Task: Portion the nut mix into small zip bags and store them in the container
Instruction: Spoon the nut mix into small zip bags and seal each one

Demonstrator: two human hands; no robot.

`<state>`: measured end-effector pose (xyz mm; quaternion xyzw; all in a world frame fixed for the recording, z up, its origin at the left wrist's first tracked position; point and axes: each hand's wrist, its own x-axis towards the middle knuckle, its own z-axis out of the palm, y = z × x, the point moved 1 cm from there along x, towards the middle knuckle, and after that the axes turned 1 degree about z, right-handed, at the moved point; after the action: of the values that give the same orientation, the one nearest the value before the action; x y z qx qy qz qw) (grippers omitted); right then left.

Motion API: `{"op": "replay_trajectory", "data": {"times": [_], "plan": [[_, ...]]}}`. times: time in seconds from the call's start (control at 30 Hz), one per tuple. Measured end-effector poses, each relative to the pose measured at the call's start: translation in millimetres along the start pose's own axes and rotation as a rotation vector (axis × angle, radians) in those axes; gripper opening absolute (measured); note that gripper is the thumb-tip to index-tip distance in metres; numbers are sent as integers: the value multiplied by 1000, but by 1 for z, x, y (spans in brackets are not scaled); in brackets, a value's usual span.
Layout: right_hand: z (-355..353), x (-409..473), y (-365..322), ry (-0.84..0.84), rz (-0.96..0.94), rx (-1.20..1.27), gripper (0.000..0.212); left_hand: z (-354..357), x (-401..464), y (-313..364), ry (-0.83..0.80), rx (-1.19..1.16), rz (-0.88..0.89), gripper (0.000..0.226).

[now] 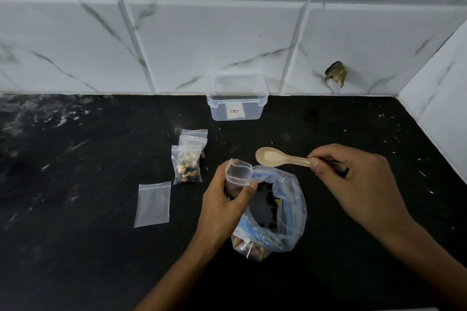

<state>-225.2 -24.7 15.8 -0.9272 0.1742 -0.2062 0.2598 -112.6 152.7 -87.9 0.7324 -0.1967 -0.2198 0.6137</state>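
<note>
My left hand (227,199) grips a small clear zip bag (237,171) upright with its mouth open, right beside the big plastic bag of nut mix (290,209). My right hand (353,179) pinches the handle of a wooden spoon (273,157); its bowl is empty and hovers just above the small bag and the nut mix bag. A filled zip bag (187,165) lies to the left, overlapping other small bags (194,137) behind it. An empty flat zip bag (153,203) lies further left. The clear plastic container (237,98) stands open by the wall.
Everything sits on a black stone counter (75,146) backed by white marble-look tiles (202,33). A tiled side wall (439,98) closes the right side. A broken hole in the tile (336,74) shows at the back right.
</note>
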Motion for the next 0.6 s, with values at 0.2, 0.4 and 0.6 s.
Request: {"op": "replay_trajectory", "data": {"times": [0.2, 0.4, 0.6], "plan": [[61, -34, 34, -228, 355, -86, 15, -20, -3, -10, 76, -23, -22, 44], [107, -57, 39, -263, 355, -301, 4, -23, -1, -12, 62, -11, -5, 46], [102, -53, 31, -276, 274, -425, 30, -15, -3, -3, 32, 6, 33, 47]]}}
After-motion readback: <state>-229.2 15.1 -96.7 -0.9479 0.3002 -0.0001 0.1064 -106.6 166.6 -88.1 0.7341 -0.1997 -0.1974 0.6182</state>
